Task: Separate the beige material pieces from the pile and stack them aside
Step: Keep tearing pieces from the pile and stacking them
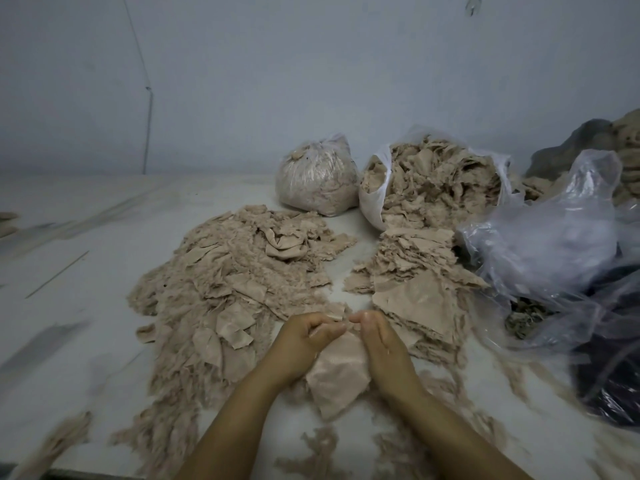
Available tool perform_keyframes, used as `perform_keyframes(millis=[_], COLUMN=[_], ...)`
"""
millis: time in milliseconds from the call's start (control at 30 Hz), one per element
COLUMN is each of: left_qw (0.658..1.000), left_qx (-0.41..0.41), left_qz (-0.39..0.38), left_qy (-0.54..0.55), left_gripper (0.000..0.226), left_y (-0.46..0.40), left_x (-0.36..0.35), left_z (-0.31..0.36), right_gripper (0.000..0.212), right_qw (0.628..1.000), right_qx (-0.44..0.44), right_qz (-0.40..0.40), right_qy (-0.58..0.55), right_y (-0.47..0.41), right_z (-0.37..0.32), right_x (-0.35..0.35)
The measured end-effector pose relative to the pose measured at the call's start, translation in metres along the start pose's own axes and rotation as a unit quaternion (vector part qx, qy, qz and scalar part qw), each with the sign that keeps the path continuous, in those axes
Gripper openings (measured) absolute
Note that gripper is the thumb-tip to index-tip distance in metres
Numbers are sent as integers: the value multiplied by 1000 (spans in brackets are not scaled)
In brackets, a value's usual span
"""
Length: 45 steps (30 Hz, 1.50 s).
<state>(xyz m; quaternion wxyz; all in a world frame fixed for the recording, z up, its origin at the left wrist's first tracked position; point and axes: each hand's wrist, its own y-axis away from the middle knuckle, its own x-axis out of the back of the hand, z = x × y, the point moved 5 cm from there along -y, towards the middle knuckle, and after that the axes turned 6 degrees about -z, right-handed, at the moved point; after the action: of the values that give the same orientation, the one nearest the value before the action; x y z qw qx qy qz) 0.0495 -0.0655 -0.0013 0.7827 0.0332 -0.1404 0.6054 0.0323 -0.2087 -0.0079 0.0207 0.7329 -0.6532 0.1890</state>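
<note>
A wide, loose pile of beige material scraps (221,285) spreads over the white table on the left. To the right lies a flatter stack of beige pieces (419,292). Between them, near the front, my left hand (304,341) and my right hand (384,344) both pinch the top edge of one beige piece (337,375), which hangs down between my wrists. The fingertips of both hands almost meet above it.
A tied clear bag of scraps (317,180) and an open white bag overflowing with scraps (433,181) stand at the back. Crumpled clear plastic (554,254) and a dark bag (609,375) crowd the right side. Frayed fluff litters the table front (325,455).
</note>
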Motion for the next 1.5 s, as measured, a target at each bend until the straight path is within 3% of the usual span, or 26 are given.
perform_keyframes(millis=[200, 333, 400, 500, 567, 667, 733, 833, 967, 1100, 1267, 1500], left_qw=[999, 988, 990, 998, 999, 999, 999, 999, 998, 999, 998, 969], left_qx=[-4, 6, -9, -21, -26, -27, -24, 0, 39, 31, 12, 46], left_qz=[17, 155, 138, 62, 30, 7, -10, -46, -57, -10, -12, -15], left_qy=[-33, 6, 20, 6, 15, 47, 45, 12, -6, 17, 54, 244], left_gripper=[27, 32, 34, 32, 30, 26, 21, 5, 31, 26, 31, 19], left_y=[-5, -6, -7, -9, -7, -3, -1, 4, 8, 9, 9, 13], left_x=[4, 36, 40, 24, 14, 10, 10, 11, 12, 24, 21, 14], left_z=[2, 1, 8, 18, 21, 23, 23, 20, 10, 7, 5, -3], right_gripper=[13, 18, 29, 56, 62, 47, 26, 6, 7, 3, 6, 15], right_qw=[997, 996, 997, 986, 951, 907, 906, 926, 937, 935, 936, 979], right_qx=[17, -10, -53, -144, -214, -261, -227, -165, -126, -128, -153, -145], right_qz=[19, 51, 1, -33, -61, -101, -71, 24, 102, 138, 147, 104], right_qy=[74, 77, 59, -75, -216, -316, -350, -339, -309, -301, -282, -99], right_y=[10, 15, 17, 12, 5, -2, -6, -12, -12, -8, -8, -13], right_z=[5, 17, 23, 21, 18, 11, 8, 5, 2, 7, 19, 27], right_x=[12, 30, 28, 13, 0, -9, -9, 0, 12, 16, 11, 4])
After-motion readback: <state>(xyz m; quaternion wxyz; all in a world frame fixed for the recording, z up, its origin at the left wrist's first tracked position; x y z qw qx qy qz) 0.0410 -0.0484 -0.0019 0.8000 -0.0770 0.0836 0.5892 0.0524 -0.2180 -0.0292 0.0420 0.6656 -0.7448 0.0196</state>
